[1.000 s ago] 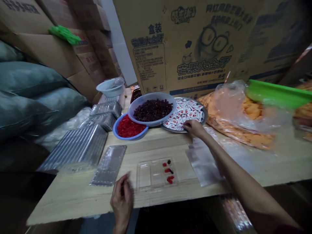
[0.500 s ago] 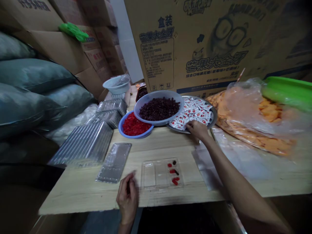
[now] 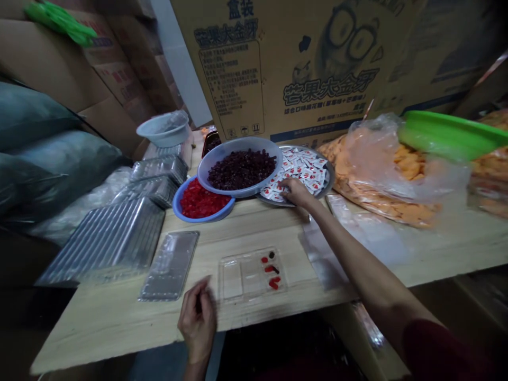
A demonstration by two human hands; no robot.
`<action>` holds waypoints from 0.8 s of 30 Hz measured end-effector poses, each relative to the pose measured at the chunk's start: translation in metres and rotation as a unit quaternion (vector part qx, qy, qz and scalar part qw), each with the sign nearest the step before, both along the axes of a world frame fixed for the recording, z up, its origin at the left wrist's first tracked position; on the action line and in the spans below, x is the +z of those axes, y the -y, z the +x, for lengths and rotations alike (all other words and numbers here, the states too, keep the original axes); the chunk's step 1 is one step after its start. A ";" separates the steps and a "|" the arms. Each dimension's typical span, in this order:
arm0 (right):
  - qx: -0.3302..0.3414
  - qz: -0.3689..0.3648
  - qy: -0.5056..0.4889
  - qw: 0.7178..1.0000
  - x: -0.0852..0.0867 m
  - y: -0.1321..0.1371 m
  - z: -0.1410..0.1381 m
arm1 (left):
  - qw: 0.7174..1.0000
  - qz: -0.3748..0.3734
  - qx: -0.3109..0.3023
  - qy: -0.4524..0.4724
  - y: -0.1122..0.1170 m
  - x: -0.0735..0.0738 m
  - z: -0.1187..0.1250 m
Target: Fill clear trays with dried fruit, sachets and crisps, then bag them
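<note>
My right hand [image 3: 296, 191] reaches to the near edge of a round metal tray [image 3: 330, 182] heaped with small white-and-red sachets [image 3: 304, 168]. Its fingers are bent together at the sachets, and the fingertips are partly hidden. My left hand [image 3: 198, 315] is curled and closed above the table's front edge, with no object visible in it. Beside it lies a clear compartment tray [image 3: 231, 280]. Along its right side, small compartments hold red pieces [image 3: 273, 283] and dark pieces [image 3: 271, 255]; the larger compartments hold nothing visible.
A blue bowl of red pieces [image 3: 202, 201] sits partly under a bowl of dark pieces [image 3: 242, 169]. Stacked clear trays [image 3: 115, 233] and a flat clear lid [image 3: 170, 267] are on the left. At right are a bag of orange pieces [image 3: 381, 185], plastic sheets [image 3: 369, 233] and a green basin [image 3: 448, 135].
The view has shifted, so the table's contents appear further left. My right hand stays at the sachets, its fingers now slightly further over them. My left hand remains curled beside the compartment tray.
</note>
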State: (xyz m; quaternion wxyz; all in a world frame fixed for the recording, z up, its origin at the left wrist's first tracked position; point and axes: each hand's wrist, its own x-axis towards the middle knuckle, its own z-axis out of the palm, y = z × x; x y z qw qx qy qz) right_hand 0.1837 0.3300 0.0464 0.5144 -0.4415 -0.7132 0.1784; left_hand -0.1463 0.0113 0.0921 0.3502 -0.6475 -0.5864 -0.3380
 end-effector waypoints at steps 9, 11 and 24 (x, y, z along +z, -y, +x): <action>0.006 -0.013 0.010 1.000 0.018 -0.018 -0.012 | 1.000 -0.008 -0.002 0.010 -0.001 0.000 0.001; -0.030 -0.020 -0.008 0.999 0.010 -0.015 0.000 | 1.000 -0.010 -0.005 0.007 -0.001 -0.001 -0.001; -0.063 -0.059 -0.010 0.996 0.021 -0.046 0.001 | 1.000 -0.011 -0.008 -0.008 -0.002 -0.001 0.000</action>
